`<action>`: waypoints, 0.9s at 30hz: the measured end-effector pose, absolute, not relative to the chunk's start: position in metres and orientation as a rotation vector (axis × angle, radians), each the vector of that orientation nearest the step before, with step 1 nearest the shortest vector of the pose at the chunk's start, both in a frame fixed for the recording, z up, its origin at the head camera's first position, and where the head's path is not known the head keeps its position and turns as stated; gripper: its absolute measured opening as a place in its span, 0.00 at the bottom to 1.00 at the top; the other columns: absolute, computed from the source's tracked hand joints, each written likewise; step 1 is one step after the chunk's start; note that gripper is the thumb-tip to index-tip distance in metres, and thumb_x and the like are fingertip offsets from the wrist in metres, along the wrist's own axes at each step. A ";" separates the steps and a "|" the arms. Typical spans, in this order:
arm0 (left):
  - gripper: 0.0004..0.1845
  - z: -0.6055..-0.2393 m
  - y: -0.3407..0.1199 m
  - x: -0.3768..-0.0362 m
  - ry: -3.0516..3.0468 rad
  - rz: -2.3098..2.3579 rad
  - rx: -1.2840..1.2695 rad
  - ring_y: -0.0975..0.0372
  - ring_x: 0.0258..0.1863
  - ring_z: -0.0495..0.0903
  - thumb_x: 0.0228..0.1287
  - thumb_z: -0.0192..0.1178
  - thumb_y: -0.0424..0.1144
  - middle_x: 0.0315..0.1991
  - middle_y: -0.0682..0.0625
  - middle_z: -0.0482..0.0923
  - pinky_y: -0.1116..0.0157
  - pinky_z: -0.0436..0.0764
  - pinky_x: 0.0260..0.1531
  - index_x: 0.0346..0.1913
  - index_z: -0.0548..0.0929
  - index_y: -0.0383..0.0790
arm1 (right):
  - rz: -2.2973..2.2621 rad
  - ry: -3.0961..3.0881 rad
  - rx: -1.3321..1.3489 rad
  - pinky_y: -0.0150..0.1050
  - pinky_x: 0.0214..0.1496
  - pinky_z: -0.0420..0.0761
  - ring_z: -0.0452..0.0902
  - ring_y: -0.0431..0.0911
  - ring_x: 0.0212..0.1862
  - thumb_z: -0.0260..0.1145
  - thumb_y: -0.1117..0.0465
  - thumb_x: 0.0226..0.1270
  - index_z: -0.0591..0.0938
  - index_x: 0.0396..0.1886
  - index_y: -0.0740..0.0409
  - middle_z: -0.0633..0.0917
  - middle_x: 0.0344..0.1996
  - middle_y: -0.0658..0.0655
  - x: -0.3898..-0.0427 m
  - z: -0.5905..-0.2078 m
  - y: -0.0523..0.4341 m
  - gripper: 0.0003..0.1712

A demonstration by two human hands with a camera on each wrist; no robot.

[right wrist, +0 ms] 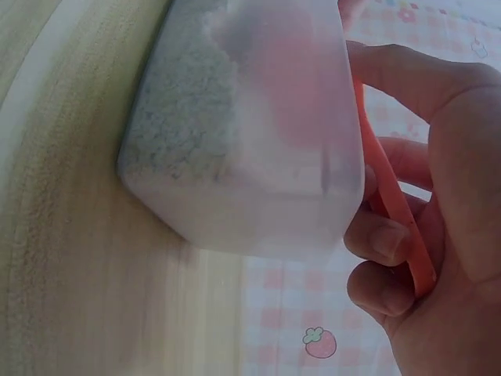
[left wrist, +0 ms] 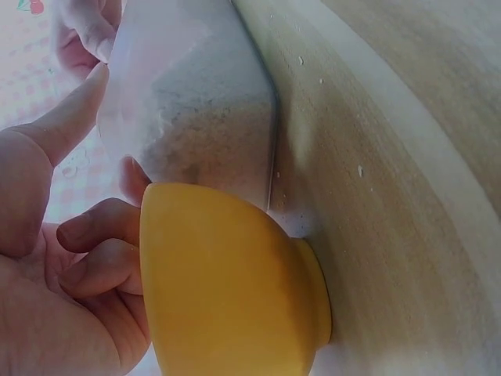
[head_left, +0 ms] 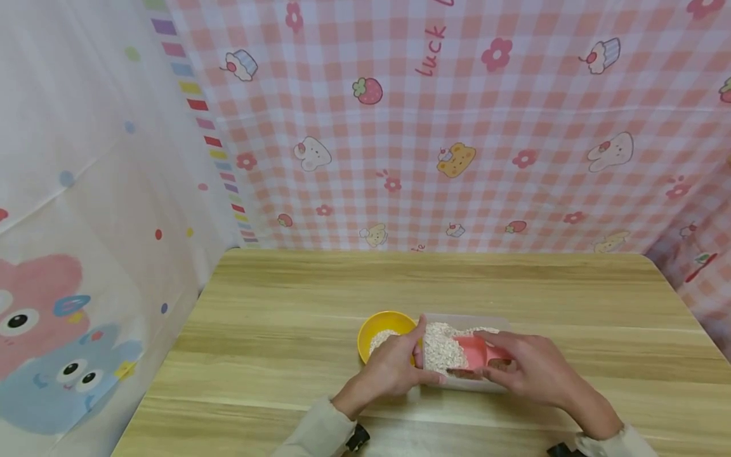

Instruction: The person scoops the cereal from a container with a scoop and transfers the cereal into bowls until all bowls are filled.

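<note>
Right hand (head_left: 539, 368): fingers are curling around the handle of a red scoop (head_left: 471, 352), pinching it against the thumb side. The scoop's head is reaching leftward from that hand, sitting inside a translucent container (right wrist: 266, 211) with its front meeting pale flakes (head_left: 442, 346) heaped toward the left end. Left hand (head_left: 391, 365): thumb and fingers are bracketing the container's left end, holding it; how firmly the lower fingers are pressing is probably not readable from the hazy wrist view. Just left of and partly behind this hand, a yellow bowl (head_left: 388, 321) is standing upright, holding a smaller portion of flakes. Below both hands, the wood-grain worktop (head_left: 274, 330) is carrying container and bowl, a few stray flakes lying near the left hand. Beyond the hands, a pink checked cloth (head_left: 411, 127) is hanging.
</note>
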State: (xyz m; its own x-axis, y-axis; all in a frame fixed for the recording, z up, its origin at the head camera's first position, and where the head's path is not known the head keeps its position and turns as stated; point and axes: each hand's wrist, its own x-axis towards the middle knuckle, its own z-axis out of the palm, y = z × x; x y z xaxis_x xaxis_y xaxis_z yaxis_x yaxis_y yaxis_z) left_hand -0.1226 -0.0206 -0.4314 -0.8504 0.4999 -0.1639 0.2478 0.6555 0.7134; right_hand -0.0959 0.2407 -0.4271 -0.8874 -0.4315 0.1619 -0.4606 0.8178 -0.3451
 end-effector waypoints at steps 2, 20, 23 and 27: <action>0.57 -0.431 -0.021 -0.123 2.529 1.015 0.597 0.68 0.19 0.66 0.52 0.75 0.53 0.22 0.61 0.72 0.72 0.67 0.24 0.78 0.52 0.39 | 0.591 -2.900 0.715 0.45 0.39 0.81 0.84 0.48 0.42 0.76 0.46 0.55 0.84 0.58 0.51 0.88 0.47 0.53 -0.095 -0.429 0.242 0.31; 0.58 -0.430 -0.021 -0.122 2.520 1.033 0.583 0.68 0.18 0.67 0.51 0.76 0.52 0.22 0.61 0.73 0.72 0.68 0.23 0.78 0.52 0.41 | 0.793 -2.674 0.716 0.30 0.31 0.68 0.66 0.32 0.29 0.79 0.55 0.52 0.83 0.58 0.55 0.87 0.38 0.48 -0.090 -0.442 0.244 0.31; 0.58 -0.431 -0.021 -0.122 2.519 1.043 0.582 0.69 0.18 0.66 0.51 0.76 0.52 0.22 0.61 0.72 0.72 0.67 0.22 0.78 0.52 0.40 | 0.849 -2.623 0.730 0.30 0.33 0.71 0.68 0.32 0.30 0.79 0.58 0.51 0.82 0.59 0.56 0.88 0.42 0.49 -0.091 -0.445 0.243 0.32; 0.58 -0.431 -0.021 -0.121 2.519 1.049 0.586 0.68 0.17 0.66 0.51 0.76 0.53 0.22 0.61 0.72 0.72 0.66 0.22 0.78 0.52 0.40 | 0.977 -2.588 0.750 0.29 0.31 0.72 0.68 0.32 0.28 0.79 0.62 0.52 0.81 0.60 0.59 0.86 0.39 0.47 -0.093 -0.451 0.241 0.32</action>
